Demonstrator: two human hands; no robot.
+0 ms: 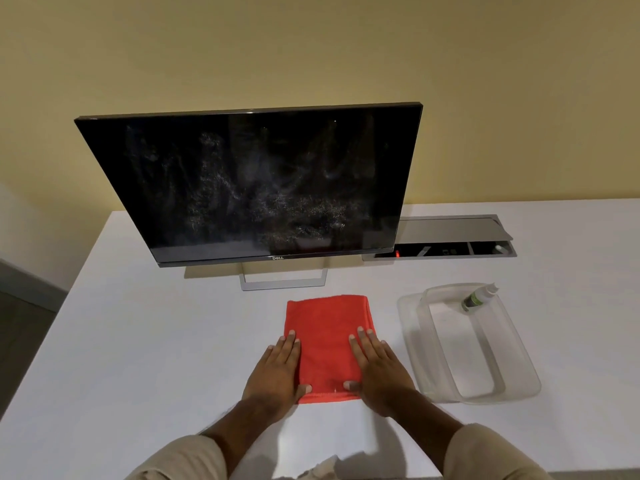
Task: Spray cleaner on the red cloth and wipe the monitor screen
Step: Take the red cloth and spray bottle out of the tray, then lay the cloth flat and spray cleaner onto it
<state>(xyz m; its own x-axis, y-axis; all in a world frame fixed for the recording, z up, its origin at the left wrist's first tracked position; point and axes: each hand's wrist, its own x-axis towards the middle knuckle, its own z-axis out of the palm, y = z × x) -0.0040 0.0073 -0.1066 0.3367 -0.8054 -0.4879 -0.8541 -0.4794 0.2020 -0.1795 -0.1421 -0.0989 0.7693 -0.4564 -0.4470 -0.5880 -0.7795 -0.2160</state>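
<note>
- The red cloth [327, 344] lay folded flat on the white table [138, 341], low in the middle of the frame, just in front of the monitor's stand [283, 282].
- The left hand [277, 372] rested on the cloth's left edge, fingers straight and together, thumb laid across its near corner.
- The right hand [377, 370] pressed the right edge the same way, flat and gripping nothing.
- The monitor [256, 181] stood behind, filling the middle of the frame, its dark screen smeared with pale streaks and specks.
- At the lower right, a clear plastic tray [519, 379] sat near the cloth, with the spray bottle [479, 296] lying in its far end.
- A cable hatch [450, 237] stood open at the right, beside the monitor.
</note>
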